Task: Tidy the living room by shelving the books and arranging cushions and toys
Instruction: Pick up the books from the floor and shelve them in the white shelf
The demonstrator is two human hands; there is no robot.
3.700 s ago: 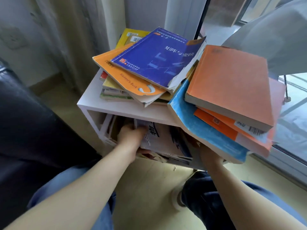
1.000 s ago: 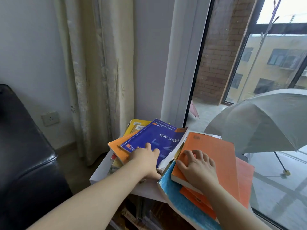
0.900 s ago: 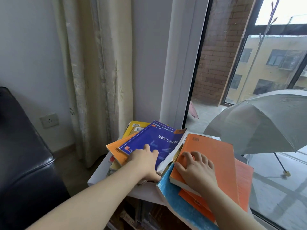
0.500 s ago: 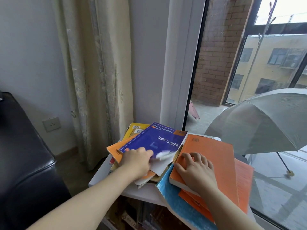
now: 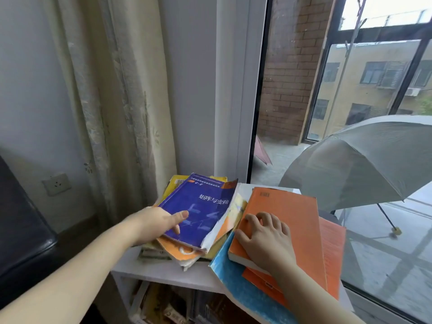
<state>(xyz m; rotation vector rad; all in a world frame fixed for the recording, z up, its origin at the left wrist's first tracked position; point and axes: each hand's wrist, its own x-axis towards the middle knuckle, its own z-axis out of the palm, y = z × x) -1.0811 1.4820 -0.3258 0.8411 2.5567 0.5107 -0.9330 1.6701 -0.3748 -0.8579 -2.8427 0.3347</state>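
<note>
Two untidy piles of books lie on the top of a white shelf unit [image 5: 161, 270]. A blue book [image 5: 203, 204] tops the left pile, above an orange-covered one [image 5: 180, 250]. My left hand [image 5: 156, 224] grips the blue book at its left edge, thumb on the cover and fingers underneath. My right hand [image 5: 264, 239] rests flat, fingers spread, on a thick orange book [image 5: 292, 213] topping the right pile. That pile sits on a light blue book [image 5: 236, 286] that overhangs the shelf's front edge. More books [image 5: 161, 305] fill the compartment below.
A black leather sofa [image 5: 21, 230] stands at the left. A pale curtain [image 5: 121, 101] hangs behind the shelf, with a wall socket [image 5: 56, 184] beside it. Glass [image 5: 385, 253] runs along the right, and an open grey umbrella [image 5: 364, 160] sits outside.
My left hand slid from the top of the blue book to its left edge and took hold of it; the book shifted slightly. My right hand stayed flat on the orange book.
</note>
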